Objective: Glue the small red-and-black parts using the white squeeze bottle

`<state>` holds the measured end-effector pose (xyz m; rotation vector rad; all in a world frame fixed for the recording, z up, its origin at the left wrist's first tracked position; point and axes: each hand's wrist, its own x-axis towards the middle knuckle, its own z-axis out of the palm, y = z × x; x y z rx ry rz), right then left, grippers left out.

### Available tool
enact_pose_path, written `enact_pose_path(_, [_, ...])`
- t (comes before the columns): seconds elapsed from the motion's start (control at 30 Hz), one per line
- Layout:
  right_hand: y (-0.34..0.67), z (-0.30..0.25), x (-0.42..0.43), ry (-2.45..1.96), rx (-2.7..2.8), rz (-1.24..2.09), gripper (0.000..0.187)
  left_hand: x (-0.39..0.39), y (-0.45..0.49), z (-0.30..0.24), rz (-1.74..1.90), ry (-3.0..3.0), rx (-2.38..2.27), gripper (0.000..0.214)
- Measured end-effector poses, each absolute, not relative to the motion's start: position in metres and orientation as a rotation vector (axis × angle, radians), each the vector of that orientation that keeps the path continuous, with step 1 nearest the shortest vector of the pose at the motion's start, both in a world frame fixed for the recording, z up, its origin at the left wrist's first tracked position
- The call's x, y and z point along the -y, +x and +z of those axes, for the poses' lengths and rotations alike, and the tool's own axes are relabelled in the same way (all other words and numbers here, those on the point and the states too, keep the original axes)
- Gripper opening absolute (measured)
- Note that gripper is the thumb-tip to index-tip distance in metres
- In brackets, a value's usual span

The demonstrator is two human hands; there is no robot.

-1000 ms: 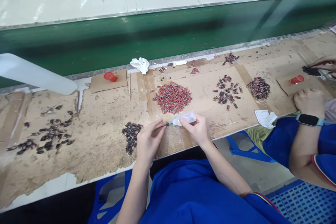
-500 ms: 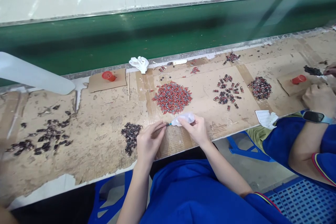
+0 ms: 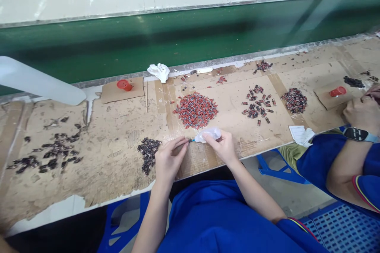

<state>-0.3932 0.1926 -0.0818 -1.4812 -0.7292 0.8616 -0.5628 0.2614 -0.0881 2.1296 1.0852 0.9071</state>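
Observation:
My left hand [image 3: 170,159] pinches a tiny dark part [image 3: 189,140] at its fingertips, just above the cardboard-covered bench [image 3: 113,166]. My right hand [image 3: 223,146] grips a small clear squeeze bottle [image 3: 208,134] whose blue tip touches that part. A pile of small dark parts [image 3: 147,151] lies just left of my left hand. Beyond both hands sits a heap of red and grey parts [image 3: 196,110].
A green conveyor belt [image 3: 178,39] runs behind the bench. There are more scattered parts [image 3: 257,104], a second pile [image 3: 293,99], dark bits [image 3: 50,154] far left, two red caps [image 3: 124,84], and crumpled tissue [image 3: 159,72]. A co-worker's hand [image 3: 360,114] with a watch rests at the right.
My hands stay put, holding the part and the bottle tip together. The co-worker's far hand has drawn back from the dark pile toward the right edge.

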Motion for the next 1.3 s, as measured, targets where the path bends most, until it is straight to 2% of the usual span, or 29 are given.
enact_pose_path(0.43, [-0.379, -0.073, -0.187, -1.497, 0.516, 0.784, 0.027, -0.261, -0.563, -0.085, 0.865, 2.077, -1.093, 0.018])
enact_pose_path(0.67, [-0.344, -0.070, -0.156, -1.821, 0.637, 0.290, 0.036, -0.280, -0.556, -0.079, 0.839, 2.196, -1.212, 0.017])
enact_pose_path(0.8, [-0.338, -0.075, -0.150, -2.017, 0.896, 0.041, 0.025, -0.293, -0.545, -0.086, 0.788, 2.363, -1.230, 0.020])
enact_pose_path(0.97, [-0.350, -0.067, -0.156, -1.936, 1.052, -0.195, 0.021, -0.295, -0.538, -0.092, 0.808, 2.443, -1.197, 0.020])
enact_pose_path(1.03, [-0.364, -0.059, -0.161, -1.862, 1.041, -0.084, 0.016, -0.292, -0.538, -0.090, 0.871, 2.453, -1.157, 0.020])
enact_pose_path(1.1, [-0.383, -0.055, -0.170, -1.747, 1.004, 0.206, 0.015, -0.288, -0.538, -0.086, 0.951, 2.463, -1.091, 0.018])
enact_pose_path(1.2, [-0.409, -0.056, -0.188, -1.555, 0.831, 0.696, 0.026, -0.280, -0.539, -0.077, 1.027, 2.499, -0.962, 0.017])
enact_pose_path(1.3, [-0.422, -0.064, -0.205, -1.410, 0.693, 0.926, 0.029, -0.273, -0.542, -0.073, 1.067, 2.563, -0.907, 0.017])
